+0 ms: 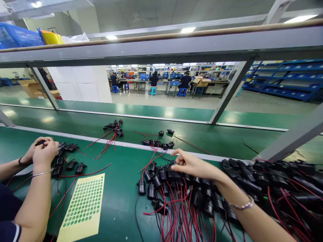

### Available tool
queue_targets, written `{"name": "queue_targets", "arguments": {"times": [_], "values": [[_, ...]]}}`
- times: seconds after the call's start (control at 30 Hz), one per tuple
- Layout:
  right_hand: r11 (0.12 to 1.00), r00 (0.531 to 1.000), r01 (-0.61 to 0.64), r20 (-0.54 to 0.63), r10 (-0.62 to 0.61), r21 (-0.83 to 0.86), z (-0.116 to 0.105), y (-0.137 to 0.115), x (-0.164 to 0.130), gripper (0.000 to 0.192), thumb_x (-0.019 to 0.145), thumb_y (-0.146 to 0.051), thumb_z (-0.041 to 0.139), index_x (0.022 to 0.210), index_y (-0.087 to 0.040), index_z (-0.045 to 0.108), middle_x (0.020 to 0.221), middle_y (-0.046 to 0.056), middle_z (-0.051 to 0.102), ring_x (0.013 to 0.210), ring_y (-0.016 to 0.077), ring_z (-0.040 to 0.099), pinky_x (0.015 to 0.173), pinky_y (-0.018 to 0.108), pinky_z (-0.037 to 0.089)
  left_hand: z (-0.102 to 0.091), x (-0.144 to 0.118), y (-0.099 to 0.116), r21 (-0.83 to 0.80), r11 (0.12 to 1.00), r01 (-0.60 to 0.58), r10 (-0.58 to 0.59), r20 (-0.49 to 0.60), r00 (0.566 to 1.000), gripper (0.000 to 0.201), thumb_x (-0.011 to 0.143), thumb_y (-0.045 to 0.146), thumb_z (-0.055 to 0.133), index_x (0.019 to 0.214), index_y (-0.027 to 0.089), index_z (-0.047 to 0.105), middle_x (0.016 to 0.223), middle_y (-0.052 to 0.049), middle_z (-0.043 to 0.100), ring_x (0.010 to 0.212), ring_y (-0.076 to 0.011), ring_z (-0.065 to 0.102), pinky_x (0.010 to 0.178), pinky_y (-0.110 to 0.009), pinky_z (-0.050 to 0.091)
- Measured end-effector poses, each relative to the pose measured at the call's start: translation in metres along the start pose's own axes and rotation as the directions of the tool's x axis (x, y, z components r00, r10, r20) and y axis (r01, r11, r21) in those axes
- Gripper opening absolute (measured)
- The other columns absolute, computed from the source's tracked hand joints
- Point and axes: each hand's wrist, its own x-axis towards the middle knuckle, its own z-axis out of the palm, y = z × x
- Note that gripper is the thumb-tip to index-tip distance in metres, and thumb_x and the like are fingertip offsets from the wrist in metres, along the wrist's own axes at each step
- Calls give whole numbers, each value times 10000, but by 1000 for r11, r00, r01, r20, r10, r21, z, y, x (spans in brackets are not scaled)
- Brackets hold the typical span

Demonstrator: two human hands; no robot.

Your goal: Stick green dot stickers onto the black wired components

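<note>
While a co-worker's hands (42, 149) pinch a socket far to the left, the right hand (188, 164) touches the socket pile (161, 181). Its fingers are curled nearly shut and any grip is hidden. The sockets lie just beneath the fingertips, wires trailing nearward.

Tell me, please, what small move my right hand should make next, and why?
Probably lower the right hand and close its grip on the black socket just under the fingertips. The hand hovers, seemingly empty, over the left end of the pile of wired sockets, and that one lies nearest.
</note>
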Motion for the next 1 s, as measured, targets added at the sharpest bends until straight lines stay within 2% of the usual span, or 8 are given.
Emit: {"name": "queue_targets", "arguments": {"times": [0.1,0.2,0.37,0.4,0.5,0.6,0.73,1.0], "values": [[992,999,-26,23,29,-122,30,14,-21,387,893,-370,712,1226,-212,595,756,-44,692,664,182,663,609,272,479,24,-28,11,0,1000,-4,4,6,1000,348,970,559,489,1188,360,674,1086,-15,644,1412,-335,550,936,-507,628],[965,999,-40,-45,29,-257,52,23,-37,438,875,-302,736,1283,-209,607,799,-14,725,722,224,716,674,309,521,65,-76,19,15,1000,19,-19,46,999,419,1036,494,567,1357,233,629,1365,-83,658,1327,-345,622,1028,-559,587],[891,975,-16,-204,-86,-453,81,45,-42,543,866,-247,742,1379,-133,605,966,145,790,951,394,763,828,496,588,177,-186,7,57,994,91,-101,213,972,463,956,391,740,1398,301,637,1475,-108,668,1400,-370,605,1113,-544,563],[877,966,2,-224,-125,-481,86,49,-41,565,887,-273,738,1412,-128,590,1054,180,793,1009,415,756,862,533,590,201,-206,-1,68,991,111,-125,254,959,474,958,364,720,1411,257,627,1495,-151,656,1433,-383,587,1137,-541,556],[835,931,79,-259,-257,-545,101,60,-44,622,949,-342,703,1519,-175,519,1331,206,735,1230,421,694,1028,620,538,260,-247,-29,141,976,167,-199,264,944,565,1048,305,472,1575,115,401,1735,-239,355,1660,-351,249,1320,-584,325],[793,894,173,-244,-375,-584,113,70,-49,717,919,-365,727,1577,-247,469,1483,158,667,1399,402,598,1191,678,398,286,-260,-54,191,975,115,-166,282,945,644,1004,312,544,1598,136,367,1786,-223,243,1687,-363,121,1334,-626,250],[764,867,235,-225,-444,-601,120,82,-47,737,913,-310,700,1605,-260,452,1537,155,628,1451,389,561,1237,711,327,293,-253,-67,211,975,64,-126,297,947,706,925,217,616,1593,167,392,1800,-196,217,1689,-389,78,1328,-656,242],[835,913,192,-219,-345,-516,99,88,-13,653,883,-290,706,1516,-206,568,1480,193,655,1415,389,594,1250,724,306,326,-212,-60,221,974,42,-116,332,936,659,949,193,552,1563,21,385,1774,-287,205,1672,-457,79,1328,-690,220]]}}
